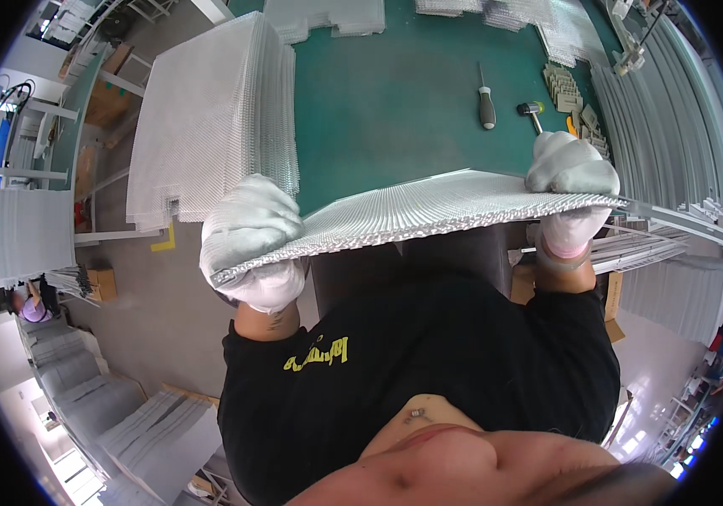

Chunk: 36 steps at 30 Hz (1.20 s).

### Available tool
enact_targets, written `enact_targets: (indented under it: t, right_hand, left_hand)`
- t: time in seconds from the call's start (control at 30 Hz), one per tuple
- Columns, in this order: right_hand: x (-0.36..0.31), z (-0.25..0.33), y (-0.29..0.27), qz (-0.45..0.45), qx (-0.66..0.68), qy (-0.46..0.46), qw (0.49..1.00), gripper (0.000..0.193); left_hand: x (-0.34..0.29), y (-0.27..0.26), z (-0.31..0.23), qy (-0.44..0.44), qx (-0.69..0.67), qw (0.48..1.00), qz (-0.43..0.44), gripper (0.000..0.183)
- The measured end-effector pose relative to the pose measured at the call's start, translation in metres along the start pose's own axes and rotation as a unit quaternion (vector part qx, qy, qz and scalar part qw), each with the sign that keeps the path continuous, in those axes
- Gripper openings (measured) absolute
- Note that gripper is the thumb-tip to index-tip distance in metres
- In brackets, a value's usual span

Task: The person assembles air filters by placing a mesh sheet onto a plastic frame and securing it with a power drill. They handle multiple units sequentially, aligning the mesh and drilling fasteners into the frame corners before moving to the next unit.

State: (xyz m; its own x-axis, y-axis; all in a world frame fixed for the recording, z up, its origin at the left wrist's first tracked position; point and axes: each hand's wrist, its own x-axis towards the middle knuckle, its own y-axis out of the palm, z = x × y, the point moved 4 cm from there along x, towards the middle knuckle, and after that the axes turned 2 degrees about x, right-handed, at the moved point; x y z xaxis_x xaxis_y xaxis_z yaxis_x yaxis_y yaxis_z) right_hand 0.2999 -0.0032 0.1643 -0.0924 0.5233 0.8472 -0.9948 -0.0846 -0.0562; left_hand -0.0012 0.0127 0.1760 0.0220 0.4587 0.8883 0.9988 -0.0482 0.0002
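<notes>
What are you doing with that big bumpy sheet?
A person in white gloves holds a wide silvery mesh sheet flat above the edge of a green table. The left hand grips one end, the right hand the other. A tall stack of the same sheets stands on the table to the left. A screwdriver and a small mallet lie further back.

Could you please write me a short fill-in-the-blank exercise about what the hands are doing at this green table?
1. Both hands wear white ____.
2. The left hand and the right hand grip opposite ends of one ribbed white ____.
3. The screwdriver and the small mallet lie on the ____ table.
4. The tall stack of panels stands on the person's ____ side.

Missing words: gloves; panel; green; left
</notes>
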Motion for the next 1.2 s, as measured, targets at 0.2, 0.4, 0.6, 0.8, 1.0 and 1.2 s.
enact_targets:
  t: [0.2, 0.4, 0.6, 0.8, 1.0, 1.2]
  right_hand:
    - [-0.023, 0.007, -0.004, -0.052, 0.038, 0.032, 0.997, 0.035]
    - [-0.069, 0.031, -0.019, -0.286, 0.018, -0.055, 0.957, 0.11]
    - [0.019, 0.027, -0.019, -0.07, -0.357, 0.019, 0.931, 0.099]
    - [0.085, 0.027, -0.023, 0.171, -0.372, 0.106, 0.906, 0.069]
    - [0.118, 0.039, -0.027, 0.306, -0.345, 0.032, 0.887, 0.057]
    - [0.136, 0.051, -0.005, 0.469, -0.317, -0.027, 0.824, 0.05]
  left_hand:
    - [-0.006, 0.008, -0.024, 0.084, -0.075, 0.981, 0.158, 0.017]
    - [-0.022, 0.002, -0.033, 0.08, -0.05, 0.973, 0.213, 0.016]
    - [0.002, 0.007, 0.026, -0.066, -0.027, 0.996, -0.053, 0.006]
    - [0.012, -0.004, 0.064, -0.149, -0.073, 0.985, -0.052, 0.014]
    - [0.011, -0.003, 0.066, -0.172, -0.109, 0.978, -0.049, 0.015]
    - [0.004, -0.005, 0.053, -0.236, -0.146, 0.956, -0.091, 0.014]
